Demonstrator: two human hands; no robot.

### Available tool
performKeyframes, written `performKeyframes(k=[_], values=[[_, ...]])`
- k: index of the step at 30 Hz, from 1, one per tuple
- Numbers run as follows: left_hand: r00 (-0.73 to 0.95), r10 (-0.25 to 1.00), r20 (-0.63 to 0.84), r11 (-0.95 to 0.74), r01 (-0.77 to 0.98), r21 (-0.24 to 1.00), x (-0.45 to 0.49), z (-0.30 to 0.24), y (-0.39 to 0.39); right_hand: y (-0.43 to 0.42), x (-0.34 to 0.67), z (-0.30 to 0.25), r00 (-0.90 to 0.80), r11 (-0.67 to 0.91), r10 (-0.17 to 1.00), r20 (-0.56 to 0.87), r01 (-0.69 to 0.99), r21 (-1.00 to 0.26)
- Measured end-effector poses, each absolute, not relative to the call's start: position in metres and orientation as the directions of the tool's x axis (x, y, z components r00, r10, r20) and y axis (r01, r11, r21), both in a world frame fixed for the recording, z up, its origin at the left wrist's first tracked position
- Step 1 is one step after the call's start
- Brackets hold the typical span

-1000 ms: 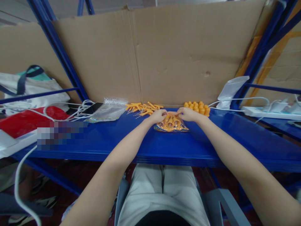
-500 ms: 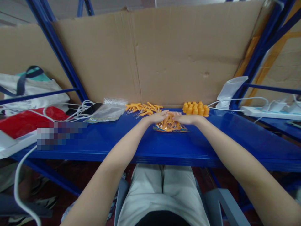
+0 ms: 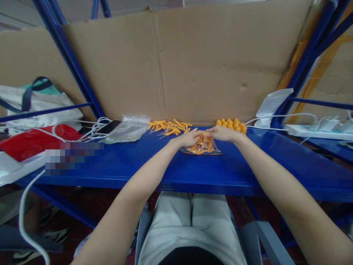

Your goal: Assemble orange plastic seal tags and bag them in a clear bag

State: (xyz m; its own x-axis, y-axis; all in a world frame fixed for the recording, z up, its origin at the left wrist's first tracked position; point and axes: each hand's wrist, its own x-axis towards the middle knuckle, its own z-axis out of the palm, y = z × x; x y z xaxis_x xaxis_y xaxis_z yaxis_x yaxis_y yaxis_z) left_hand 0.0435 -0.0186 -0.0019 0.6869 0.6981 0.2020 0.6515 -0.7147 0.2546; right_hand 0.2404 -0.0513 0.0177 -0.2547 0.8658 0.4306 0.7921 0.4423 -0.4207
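On blue shelf [image 3: 138, 162] | bag [image 3: 203, 149]: orange pieces [image 3: 200, 145] | left hand [image 3: 189, 138], right hand [image 3: 222, 133] touching

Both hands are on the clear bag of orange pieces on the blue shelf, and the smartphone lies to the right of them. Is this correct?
Not quite. In the head view the smartphone lies to the left of them, near the white cables. The rest holds: left hand and right hand are on the clear bag of orange pieces on the blue shelf.

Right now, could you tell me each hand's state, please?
Left hand: on the bag of orange parts; grip unclear.
Right hand: on the bag too; unclear.
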Motion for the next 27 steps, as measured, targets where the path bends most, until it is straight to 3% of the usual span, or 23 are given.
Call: performKeyframes(k=[3, 5, 7, 10, 15, 17, 23, 27], values=[[0.696, 0.69, 0.198, -0.722, 0.645, 0.248, 0.045, -0.002, -0.017, -0.052, 0.245, 0.025, -0.147, 0.293, 0.95, 0.275, 0.724, -0.624], [0.698, 0.691, 0.189, -0.722, 0.65, 0.237, 0.045, -0.001, -0.019, -0.05, 0.248, 0.026, -0.032, 0.231, 0.956, 0.293, 0.701, -0.675], [0.698, 0.694, 0.176, -0.719, 0.659, 0.219, 0.045, 0.001, -0.023, -0.048, 0.25, 0.024, 0.013, 0.245, 0.928, 0.373, 0.732, -0.636], [0.694, 0.7, 0.17, -0.714, 0.67, 0.205, 0.045, 0.005, -0.029, -0.046, 0.248, 0.016, -0.065, 0.334, 0.864, 0.499, 0.816, -0.471], [0.694, 0.694, 0.192, -0.719, 0.659, 0.219, 0.046, 0.008, -0.034, -0.051, 0.239, 0.009, -0.162, 0.307, 0.913, 0.374, 0.877, -0.369], [0.726, 0.653, 0.213, -0.756, 0.608, 0.243, 0.046, 0.007, -0.033, -0.055, 0.237, 0.009, -0.165, 0.29, 0.932, 0.324, 0.874, -0.389], [0.806, 0.554, 0.208, -0.819, 0.483, 0.31, 0.046, 0.006, -0.025, -0.06, 0.237, 0.011, -0.147, 0.215, 0.976, 0.159, 0.746, -0.631], [0.798, 0.576, 0.178, -0.798, 0.502, 0.334, 0.044, 0.006, -0.018, -0.059, 0.245, 0.015, -0.186, 0.212, 0.977, 0.107, 0.757, -0.618]])
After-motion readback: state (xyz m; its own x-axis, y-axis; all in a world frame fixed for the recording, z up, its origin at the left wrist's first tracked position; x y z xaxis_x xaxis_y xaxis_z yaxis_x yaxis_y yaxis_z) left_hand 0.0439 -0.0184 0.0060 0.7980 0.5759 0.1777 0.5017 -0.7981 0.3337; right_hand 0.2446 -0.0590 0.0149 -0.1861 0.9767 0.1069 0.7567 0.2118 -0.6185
